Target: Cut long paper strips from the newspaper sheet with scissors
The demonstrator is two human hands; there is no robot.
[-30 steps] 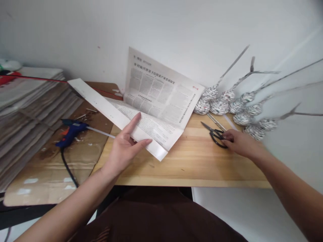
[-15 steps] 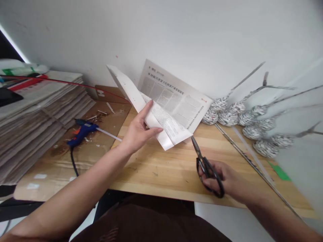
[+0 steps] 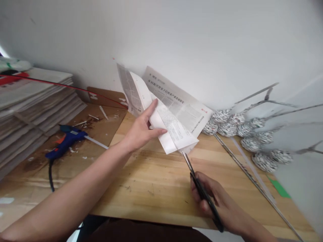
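My left hand [image 3: 141,131] pinches a folded sheet of newspaper [image 3: 174,134], thumb and forefinger lying along its fold. One flap of the sheet sticks up toward the wall. My right hand [image 3: 212,198] is wrapped around the handles of a pair of black scissors [image 3: 202,188]. Their blade tips point up and left, right at the lower edge of the held sheet; whether they touch the paper I cannot tell. Behind it, another piece of newspaper [image 3: 179,101] leans against the wall, partly covered by the held one.
Left, a blue glue gun [image 3: 67,141] with a glue stick lies on cardboard [image 3: 101,129], beside a tall newspaper stack [image 3: 37,104]. At the right, woven paper balls [image 3: 237,124] with twig stems line the wall. Thin rods [image 3: 244,168] and a green scrap [image 3: 280,188] lie nearby.
The scissors have turned edge-on and their tips moved left and down to the sheet's lower edge. The held newspaper has shifted slightly right, its upper flap opening more. The camera view has shifted too.
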